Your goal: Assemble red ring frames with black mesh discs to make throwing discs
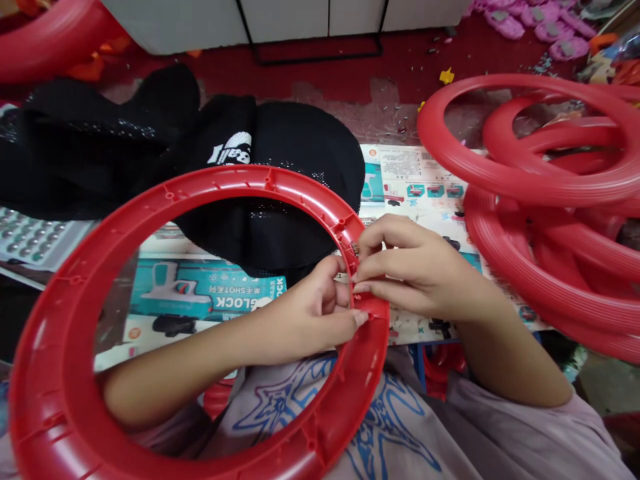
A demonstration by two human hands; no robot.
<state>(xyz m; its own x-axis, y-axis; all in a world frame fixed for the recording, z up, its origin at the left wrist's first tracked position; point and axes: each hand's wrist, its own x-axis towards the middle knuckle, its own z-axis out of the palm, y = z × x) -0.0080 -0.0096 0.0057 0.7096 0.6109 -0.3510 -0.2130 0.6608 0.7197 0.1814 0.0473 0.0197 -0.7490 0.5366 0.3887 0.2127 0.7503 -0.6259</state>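
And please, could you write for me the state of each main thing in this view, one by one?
red ring: held up, ribbed hollow side showing
left hand: gripping the ring's inner edge
right hand: fingers bent, tips at the ring's rim
other red rings: piled, overlapping
black fabric: spread out, partly bunched
printed cardboard: lying flat, partly covered
pink pieces: heaped together
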